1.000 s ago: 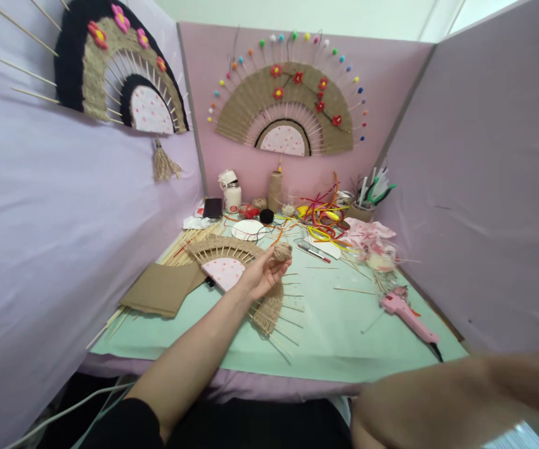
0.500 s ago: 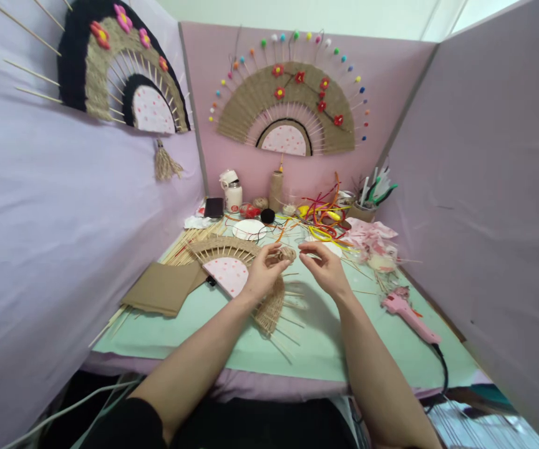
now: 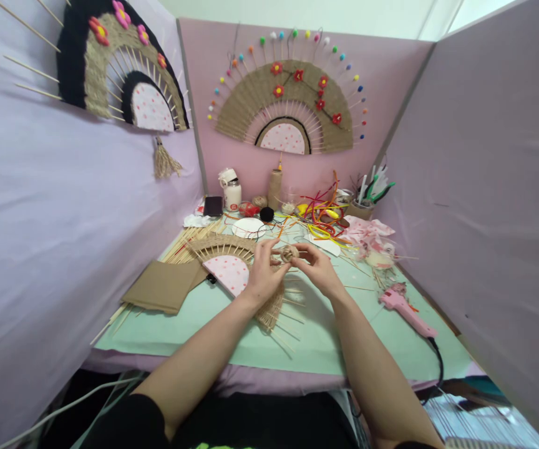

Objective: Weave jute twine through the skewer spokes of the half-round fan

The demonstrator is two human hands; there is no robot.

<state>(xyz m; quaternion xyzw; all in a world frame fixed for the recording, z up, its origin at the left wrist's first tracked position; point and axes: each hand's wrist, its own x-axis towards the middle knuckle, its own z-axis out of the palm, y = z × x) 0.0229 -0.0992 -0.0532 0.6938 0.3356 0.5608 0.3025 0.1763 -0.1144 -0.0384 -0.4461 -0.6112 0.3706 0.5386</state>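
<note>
We look down at our two bare hands, held close together over the middle of a table (image 3: 316, 358) covered in pale green cloth. Between them, near the centre of the view, is a small ball of twine (image 3: 289, 253). Our left hand (image 3: 264, 274) pinches its left side between thumb and fingers; our right hand (image 3: 319, 269) does the same on the right, fingertips nearly meeting those of the left. Both grips look light. We cannot make out the twine's loose end.

Beneath our left hand and wrist lies a woven fan (image 3: 268, 315), partly hidden, with a pink dotted half-circle (image 3: 227, 273) at its centre and bare stick ends pointing right.

A few things could go wrong. The ball is small and round, so if either pinch loosens it could slip and roll among the loose sticks, or back into the tangle of coloured stems (image 3: 323, 232). A trailing strand could snag on the fan's stick ends and pull them askew. Our left wrist, if it sinks, could press the weave and bend a stick. To the right, well apart from our hands, lies a pink glue gun (image 3: 407, 312); its black cord (image 3: 438, 362) runs over the table's front edge, where a tug could drag it off.
</note>
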